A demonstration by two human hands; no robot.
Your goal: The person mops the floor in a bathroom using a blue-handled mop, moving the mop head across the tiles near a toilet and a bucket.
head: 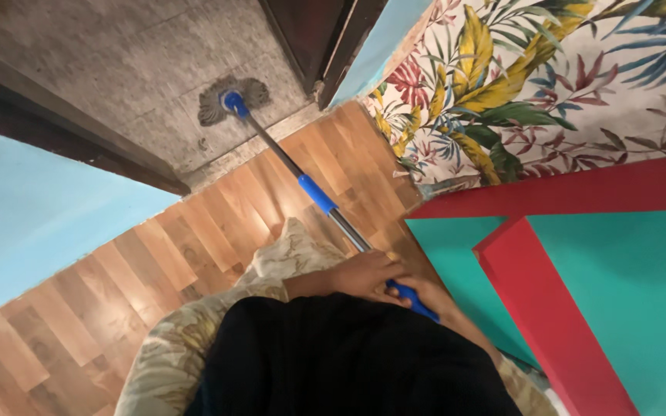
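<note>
While both hands close around the upper end of a mop handle (325,202), the mop head (232,101) rests flat on the grey tiled floor (117,69) just past the doorway. The left hand (368,273) wraps the metal shaft a little lower, its fingers curled over it in a firm grip. The right hand (425,296) sits just behind, touching the left, and its grip is pressed tight around the blue end piece (414,300) of the handle. A second blue sleeve (317,193) sits midway along the shaft, and a blue joint links the shaft to the grey, frilly mop head. The handle runs slantwise from the hands across the wooden plank floor (117,285) and over the pale threshold strip (252,146) onto the tiles. A light blue wall (32,223) lies on the left of the view, with a dark door frame (63,123) along its edge. On the right are a floral leaf-patterned wall (549,85) and a teal panel with red trim (549,323). The person's dark garment (348,362) and patterned sleeves (287,258) fill the bottom of the view.
</note>
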